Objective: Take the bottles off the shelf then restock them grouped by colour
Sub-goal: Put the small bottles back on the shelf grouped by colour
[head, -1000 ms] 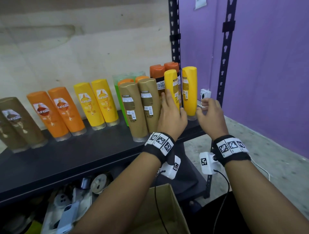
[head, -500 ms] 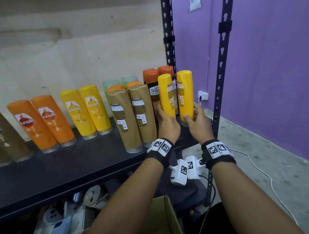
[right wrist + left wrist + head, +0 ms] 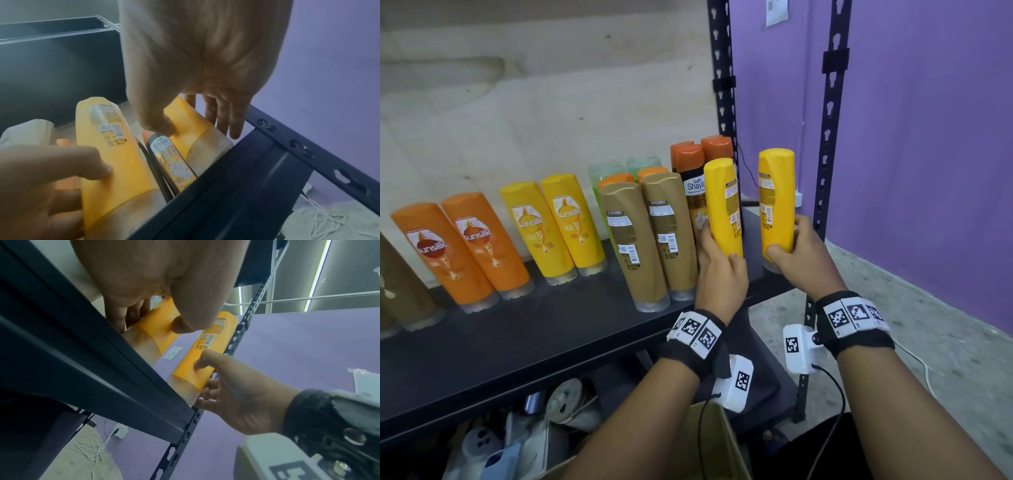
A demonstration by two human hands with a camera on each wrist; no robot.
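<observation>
Two yellow bottles stand cap-down, back labels towards me, at the right end of the black shelf [image 3: 524,346]. My left hand [image 3: 717,263] grips the left yellow bottle [image 3: 722,202] low on its body, thumb [image 3: 185,326] in front. The right yellow bottle [image 3: 775,198] is gripped by my right hand [image 3: 796,250] at the shelf's right edge; its thumb [image 3: 158,128] presses the front. Whether either bottle is off the shelf I cannot tell. Both bottles appear again in the wrist views, the left bottle [image 3: 109,146] and the right bottle [image 3: 205,350].
Along the shelf stand two gold bottles [image 3: 650,236], two yellow Sunsilk bottles [image 3: 554,222], two orange ones [image 3: 458,246], green ones [image 3: 613,169] behind, and orange-capped Safi Shayla bottles [image 3: 693,178]. A shelf post [image 3: 825,144] rises at the right. A cardboard box [image 3: 709,442] sits below.
Both hands have closed round the yellow bottles. The right hand's bottle has moved right, opening a gap between the two. The head view has shifted and come nearer.
</observation>
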